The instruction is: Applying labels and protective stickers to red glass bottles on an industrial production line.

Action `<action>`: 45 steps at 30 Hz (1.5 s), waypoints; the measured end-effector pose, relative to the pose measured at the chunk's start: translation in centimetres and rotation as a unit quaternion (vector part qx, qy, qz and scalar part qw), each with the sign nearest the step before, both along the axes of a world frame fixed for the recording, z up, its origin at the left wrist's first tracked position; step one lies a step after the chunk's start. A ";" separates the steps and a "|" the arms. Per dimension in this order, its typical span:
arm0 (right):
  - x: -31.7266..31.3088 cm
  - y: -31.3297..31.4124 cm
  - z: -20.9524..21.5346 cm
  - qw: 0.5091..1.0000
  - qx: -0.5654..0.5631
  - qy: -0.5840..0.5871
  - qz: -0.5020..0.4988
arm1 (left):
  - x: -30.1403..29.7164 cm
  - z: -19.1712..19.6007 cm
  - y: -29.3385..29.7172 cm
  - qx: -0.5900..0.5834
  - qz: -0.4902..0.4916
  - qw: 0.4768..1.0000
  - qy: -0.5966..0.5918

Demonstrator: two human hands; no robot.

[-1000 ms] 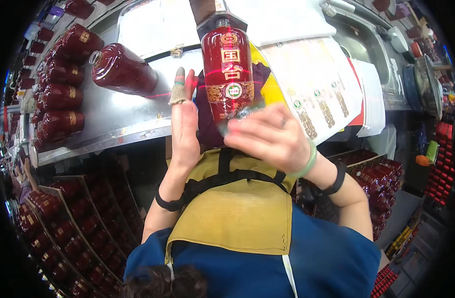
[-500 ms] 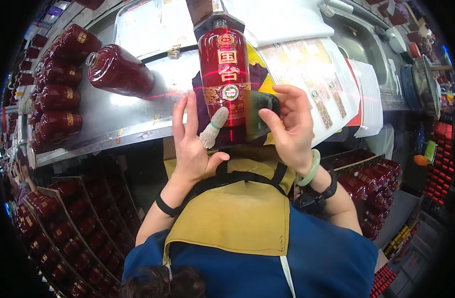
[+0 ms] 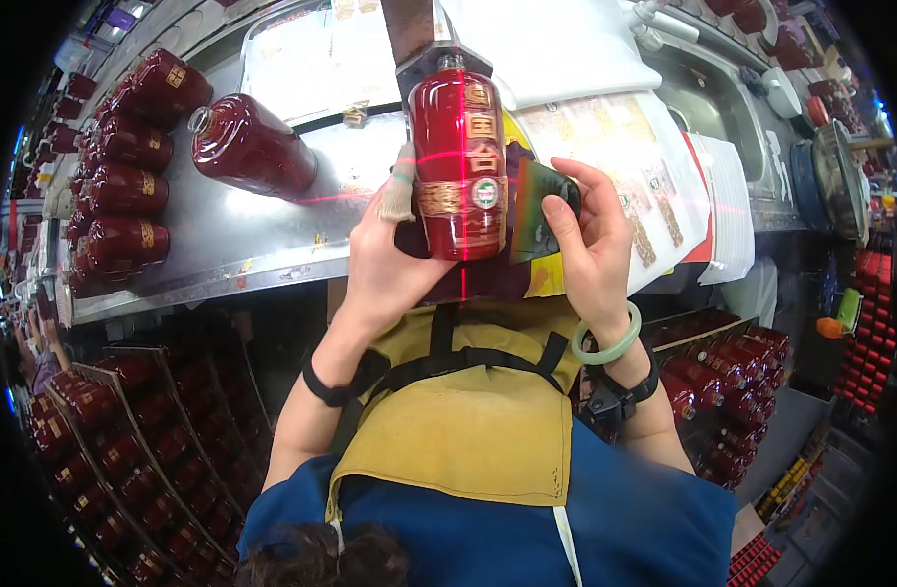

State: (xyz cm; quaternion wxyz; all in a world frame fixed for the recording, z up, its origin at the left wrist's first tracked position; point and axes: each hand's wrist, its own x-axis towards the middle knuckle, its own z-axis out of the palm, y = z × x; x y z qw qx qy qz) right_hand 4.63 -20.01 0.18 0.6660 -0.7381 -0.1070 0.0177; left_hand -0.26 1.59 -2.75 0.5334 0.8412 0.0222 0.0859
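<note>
A dark red glass bottle (image 3: 460, 220) with gold lettering and a patterned label band lies on its side, its neck pointing away from me. My left hand (image 3: 382, 259) grips it along the left side, thumb at the base. A pale cloth finger cover with a green band (image 3: 399, 186) sits on one finger. Just right of the bottle, apart from it, my right hand (image 3: 600, 235) holds a flat dark green scraper (image 3: 544, 210) between thumb and fingers. Dark purple cloth (image 3: 483, 282) lies beneath the bottle. Red laser lines cross the glass.
A bracket (image 3: 409, 34) stands at the bottle's neck. Another red bottle (image 3: 253, 147) lies left on the metal table (image 3: 223, 245), beside stacked bottles (image 3: 120, 191). Label sheets (image 3: 654, 186) lie right, before a sink (image 3: 713, 108). Bottle racks (image 3: 155, 440) stand below.
The bottle has turned, its lettering shifting toward the right. My left hand has gone from the bottle's front to its left side. The scraper has come away from the label, rightward.
</note>
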 end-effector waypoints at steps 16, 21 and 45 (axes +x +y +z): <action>0.1 1.8 -0.5 1.000 -0.009 0.020 0.000 | -0.3 1.1 -1.4 0.164 0.018 0.977 -0.134; 0.3 3.2 1.7 0.990 -0.129 -0.056 -0.002 | -0.4 1.1 -1.6 0.183 0.023 0.974 -0.134; 3.7 4.2 2.4 0.854 -0.259 -0.434 0.120 | -1.2 -0.3 -2.0 0.146 0.086 0.978 -0.125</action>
